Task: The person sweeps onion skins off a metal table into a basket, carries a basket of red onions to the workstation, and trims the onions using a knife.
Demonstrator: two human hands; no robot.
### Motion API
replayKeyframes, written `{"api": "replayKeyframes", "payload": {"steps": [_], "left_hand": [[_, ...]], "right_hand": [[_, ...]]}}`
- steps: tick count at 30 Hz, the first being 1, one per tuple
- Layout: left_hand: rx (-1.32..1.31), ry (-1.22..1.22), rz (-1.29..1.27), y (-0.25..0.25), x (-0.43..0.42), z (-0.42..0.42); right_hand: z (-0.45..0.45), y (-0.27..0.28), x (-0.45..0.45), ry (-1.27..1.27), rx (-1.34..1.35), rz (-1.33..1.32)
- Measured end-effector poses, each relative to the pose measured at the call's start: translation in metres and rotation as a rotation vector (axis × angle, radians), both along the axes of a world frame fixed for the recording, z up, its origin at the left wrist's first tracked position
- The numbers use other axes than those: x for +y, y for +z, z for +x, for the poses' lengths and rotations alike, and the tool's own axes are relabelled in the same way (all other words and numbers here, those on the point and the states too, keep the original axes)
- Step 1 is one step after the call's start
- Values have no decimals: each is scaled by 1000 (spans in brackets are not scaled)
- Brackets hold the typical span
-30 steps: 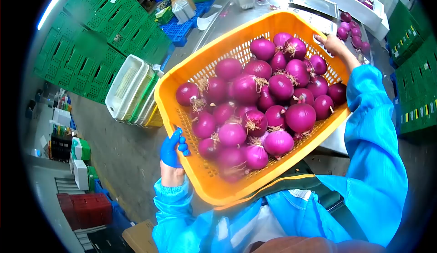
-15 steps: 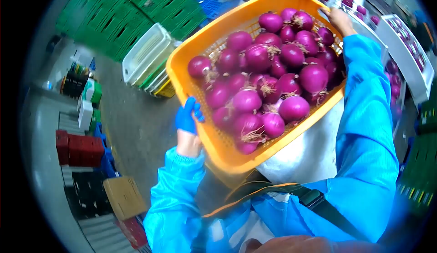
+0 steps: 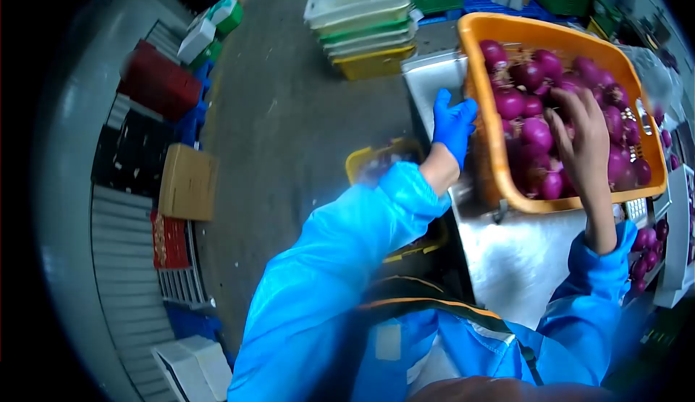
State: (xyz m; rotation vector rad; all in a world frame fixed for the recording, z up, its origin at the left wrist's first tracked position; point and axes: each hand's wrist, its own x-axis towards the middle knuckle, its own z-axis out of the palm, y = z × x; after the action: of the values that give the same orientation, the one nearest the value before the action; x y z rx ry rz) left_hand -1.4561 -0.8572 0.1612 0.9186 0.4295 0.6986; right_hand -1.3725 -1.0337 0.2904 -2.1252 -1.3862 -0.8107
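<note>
An orange plastic basket [image 3: 488, 123] full of red onions [image 3: 536, 133] rests on a metal table [image 3: 499, 246]. My left hand [image 3: 453, 128], in a blue glove, is by the basket's left side with its thumb and fingers apart. Whether its fingertips touch the basket wall I cannot tell. Bare and with its fingers spread, my right hand [image 3: 581, 138] hovers over or touches the onions inside the basket; it covers part of them.
Stacked tubs [image 3: 358, 4] stand on the floor beyond the table. Below its left edge sits a yellow crate [image 3: 353, 164]. Loose onions [image 3: 646, 251] and a white tray [image 3: 677, 228] lie at right. A cardboard box [image 3: 187, 183] is at left.
Both hands gripped the tilted basket before; now it sits on the metal table, farther right in view. My left hand has let go of its rim, and my right hand has moved over the onions.
</note>
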Motion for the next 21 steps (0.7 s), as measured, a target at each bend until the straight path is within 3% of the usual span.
{"api": "replayKeyframes", "payload": {"steps": [2, 4, 6, 10, 12, 14, 18, 21], "left_hand": [[113, -57, 123, -38, 12, -53], [221, -281, -18, -85, 44, -123], [306, -402, -155, -124, 78, -201], [325, -476, -114, -241, 155, -369], [447, -315, -349, -312, 182, -462], [657, -205, -423, -360, 205, -546], [947, -145, -482, -403, 237, -637], [1043, -176, -468, -422, 261, -644]], "right_hand": [[-34, -9, 10, -4, -48, -77], [-52, -28, 32, -61, -58, -97], [-49, -54, 53, -193, -104, -126], [-32, -99, 96, -547, -99, -221], [-25, -102, 108, -621, -6, -235], [-28, -102, 115, -705, 35, -256], [-30, -106, 112, -765, 55, -201], [-32, -104, 118, -837, 26, -196]]}}
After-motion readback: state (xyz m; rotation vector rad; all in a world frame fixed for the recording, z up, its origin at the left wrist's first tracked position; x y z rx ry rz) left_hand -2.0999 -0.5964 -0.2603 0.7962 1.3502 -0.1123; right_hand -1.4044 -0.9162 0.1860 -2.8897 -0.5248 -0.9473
